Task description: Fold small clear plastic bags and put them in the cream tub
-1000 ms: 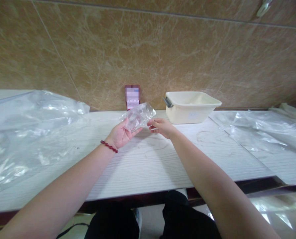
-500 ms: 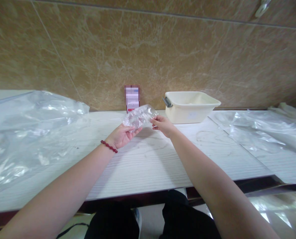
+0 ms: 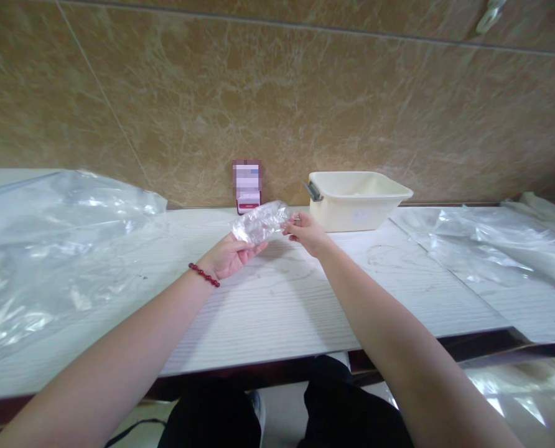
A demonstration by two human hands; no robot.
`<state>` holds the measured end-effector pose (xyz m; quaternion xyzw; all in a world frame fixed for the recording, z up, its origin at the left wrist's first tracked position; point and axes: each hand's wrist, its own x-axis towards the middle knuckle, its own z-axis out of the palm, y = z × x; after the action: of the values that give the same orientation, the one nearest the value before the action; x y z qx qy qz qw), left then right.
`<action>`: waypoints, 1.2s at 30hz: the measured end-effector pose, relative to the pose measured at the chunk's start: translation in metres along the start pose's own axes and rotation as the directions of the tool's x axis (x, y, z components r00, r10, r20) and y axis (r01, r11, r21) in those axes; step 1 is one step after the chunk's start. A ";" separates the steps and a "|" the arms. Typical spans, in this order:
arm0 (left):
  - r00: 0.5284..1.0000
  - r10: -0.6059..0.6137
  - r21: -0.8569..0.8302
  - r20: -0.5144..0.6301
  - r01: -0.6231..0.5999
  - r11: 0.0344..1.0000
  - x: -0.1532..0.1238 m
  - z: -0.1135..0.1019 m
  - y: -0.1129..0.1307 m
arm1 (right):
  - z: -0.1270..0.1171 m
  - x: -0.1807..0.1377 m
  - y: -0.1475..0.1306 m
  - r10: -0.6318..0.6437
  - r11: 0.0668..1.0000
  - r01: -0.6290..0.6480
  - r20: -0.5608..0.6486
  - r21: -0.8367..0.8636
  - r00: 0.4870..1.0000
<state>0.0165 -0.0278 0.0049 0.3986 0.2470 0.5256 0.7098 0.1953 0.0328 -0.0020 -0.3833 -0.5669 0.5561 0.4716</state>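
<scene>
Between my two hands is a small crinkled clear plastic bag [image 3: 261,222], held above the table. My left hand [image 3: 231,256], with a red beaded bracelet at its wrist, grips the bag's lower left side between thumb and fingers. At the bag's right end, my right hand [image 3: 308,233] pinches the edge with thumb and fingertips. What the bag contains, if anything, cannot be made out through the glare.
A phone [image 3: 248,186] leans against the tiled wall [image 3: 203,106] behind the bag. Right of it stands a cream plastic bin [image 3: 352,211] with a grey latch. Large clear plastic sheeting [image 3: 72,249] covers the table's left; more plastic film [image 3: 492,242] lies at right.
The bag has tilted and flattened slightly in my hands, and its right end sits a little differently at my right fingertips. Both arms stay almost where they were.
</scene>
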 end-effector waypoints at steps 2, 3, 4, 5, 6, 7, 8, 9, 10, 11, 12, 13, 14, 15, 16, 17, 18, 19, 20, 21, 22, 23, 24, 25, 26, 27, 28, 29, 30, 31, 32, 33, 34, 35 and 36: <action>1.000 -0.009 0.019 0.017 0.009 1.000 -0.001 0.001 0.001 | -0.001 0.001 0.000 -0.012 1.000 0.012 -0.012 -0.022 1.000; 1.000 -0.012 0.024 0.024 0.012 1.000 -0.002 0.002 0.001 | -0.001 0.001 0.000 -0.017 0.999 0.016 -0.019 -0.034 1.000; 0.999 -0.015 0.028 0.031 0.015 1.000 -0.002 0.002 0.001 | -0.001 0.001 0.000 -0.022 0.999 0.021 -0.025 -0.046 0.999; 0.999 -0.019 0.029 0.038 0.018 0.999 -0.002 0.002 0.002 | -0.002 0.002 0.000 -0.028 0.998 0.026 -0.028 -0.057 0.999; 0.999 -0.024 0.030 0.046 0.023 0.999 -0.002 0.001 0.002 | -0.002 0.002 0.000 -0.035 0.997 0.033 -0.027 -0.067 0.999; 0.998 -0.030 0.031 0.054 0.028 0.999 -0.002 0.000 0.002 | -0.002 0.002 0.000 -0.041 0.996 0.039 -0.027 -0.075 0.999; 0.997 -0.037 0.031 0.063 0.035 0.999 -0.002 -0.001 0.002 | -0.002 0.002 0.000 -0.048 0.996 0.046 -0.025 -0.081 0.999; 0.996 -0.045 0.030 0.074 0.043 0.999 -0.002 -0.002 0.002 | -0.003 0.002 0.000 -0.053 0.995 0.051 -0.026 -0.086 0.998; 0.995 -0.054 0.030 0.085 0.052 0.998 -0.002 -0.002 0.002 | -0.003 0.002 0.000 -0.057 0.995 0.054 -0.027 -0.088 0.998; 0.994 -0.062 0.028 0.095 0.060 0.998 -0.001 -0.003 0.002 | -0.003 0.002 0.001 -0.057 0.994 0.054 -0.026 -0.091 0.998; 0.992 -0.069 0.027 0.103 0.067 0.997 -0.001 -0.004 0.002 | -0.003 0.002 0.001 -0.053 0.994 0.051 -0.022 -0.092 0.998; 0.991 -0.075 0.024 0.107 0.073 0.997 -0.001 -0.004 0.002 | -0.004 0.002 0.002 -0.049 0.995 0.047 -0.023 -0.092 0.999; 0.991 -0.080 0.021 0.107 0.078 0.997 -0.001 -0.005 0.003 | -0.004 0.003 0.002 -0.042 0.996 0.039 -0.034 -0.083 0.999; 0.991 -0.084 0.017 0.104 0.083 0.996 -0.001 -0.005 0.003 | -0.004 0.004 0.002 -0.032 0.998 0.028 -0.063 -0.062 0.997; 0.991 -0.088 0.013 0.099 0.087 0.996 -0.001 -0.006 0.004 | -0.005 0.005 0.002 -0.015 1.000 0.012 -0.107 -0.029 0.994; 0.991 -0.093 0.009 0.092 0.092 0.996 0.000 -0.006 0.005 | -0.006 0.006 0.002 0.013 1.000 -0.011 -0.153 0.019 0.988; 0.991 -0.099 0.005 0.085 0.099 0.995 0.000 -0.006 0.005 | -0.006 0.007 0.001 0.054 0.996 -0.040 -0.181 0.082 0.982; 0.991 -0.106 -0.001 0.079 0.107 0.994 0.000 -0.007 0.006 | -0.007 0.007 -0.001 0.105 0.986 -0.078 -0.181 0.149 0.978; 0.991 -0.115 -0.009 0.073 0.116 0.993 0.000 -0.007 0.006 | -0.008 0.007 -0.002 0.156 0.970 -0.122 -0.151 0.209 0.976; 0.990 -0.126 -0.017 0.069 0.128 0.992 0.000 -0.007 0.006 | -0.009 0.007 -0.004 0.198 0.952 -0.168 -0.099 0.256 0.975; 0.988 -0.137 -0.027 0.067 0.139 0.990 0.000 -0.007 0.007 | -0.009 0.006 -0.005 0.230 0.935 -0.210 -0.037 0.286 0.973; 0.987 -0.148 -0.037 0.067 0.150 0.988 -0.001 -0.007 0.007 | -0.009 0.004 -0.006 0.249 0.923 -0.243 0.019 0.299 0.968; 0.985 -0.158 -0.046 0.067 0.161 0.986 -0.001 -0.007 0.007 | -0.009 0.003 -0.007 0.259 0.916 -0.266 0.064 0.299 0.964; 0.984 -0.166 -0.053 0.067 0.170 0.984 -0.001 -0.007 0.007 | -0.009 0.001 -0.008 0.260 0.915 -0.278 0.101 0.292 0.960; 0.983 -0.173 -0.060 0.065 0.177 0.982 -0.001 -0.007 0.007 | -0.008 -0.001 -0.008 0.254 0.917 -0.282 0.133 0.283 0.958; 0.982 -0.179 -0.065 0.062 0.183 0.981 -0.001 -0.007 0.007 | -0.008 -0.003 -0.008 0.242 0.921 -0.278 0.158 0.273 0.957; 0.981 -0.185 -0.069 0.057 0.189 0.980 0.000 -0.007 0.007 | -0.008 -0.004 -0.007 0.225 0.927 -0.265 0.174 0.264 0.959; 0.980 -0.194 -0.073 0.050 0.197 0.978 0.000 -0.007 0.007 | -0.007 -0.005 -0.007 0.206 0.935 -0.248 0.182 0.253 0.962; 0.977 -0.207 -0.078 0.042 0.210 0.975 0.001 -0.008 0.007 | -0.007 -0.005 -0.005 0.189 0.943 -0.230 0.181 0.241 0.965; 0.974 -0.223 -0.081 0.031 0.225 0.971 0.002 -0.009 0.006 | -0.007 -0.005 -0.004 0.175 0.950 -0.213 0.175 0.228 0.969; 0.971 -0.240 -0.082 0.013 0.240 0.967 0.003 -0.010 0.006 | -0.008 -0.004 -0.002 0.164 0.957 -0.198 0.167 0.213 0.972; 0.968 -0.250 -0.076 -0.013 0.249 0.966 0.004 -0.010 0.005 | -0.008 -0.003 -0.001 0.156 0.962 -0.187 0.160 0.199 0.975; 0.966 -0.255 -0.059 -0.047 0.252 0.966 0.006 -0.011 0.004 | -0.008 -0.003 0.001 0.152 0.966 -0.179 0.155 0.184 0.976; 0.964 -0.251 -0.031 -0.087 0.250 0.968 0.008 -0.012 0.002 | -0.008 -0.002 0.002 0.150 0.970 -0.174 0.149 0.169 0.977; 0.963 -0.240 0.010 -0.127 0.243 0.970 0.009 -0.012 0.000 | -0.008 -0.001 0.003 0.150 0.973 -0.171 0.141 0.153 0.979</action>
<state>0.0106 -0.0155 -0.0012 0.3408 0.3443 0.4561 0.7466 0.2026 0.0338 -0.0057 -0.3510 -0.5154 0.6608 0.4177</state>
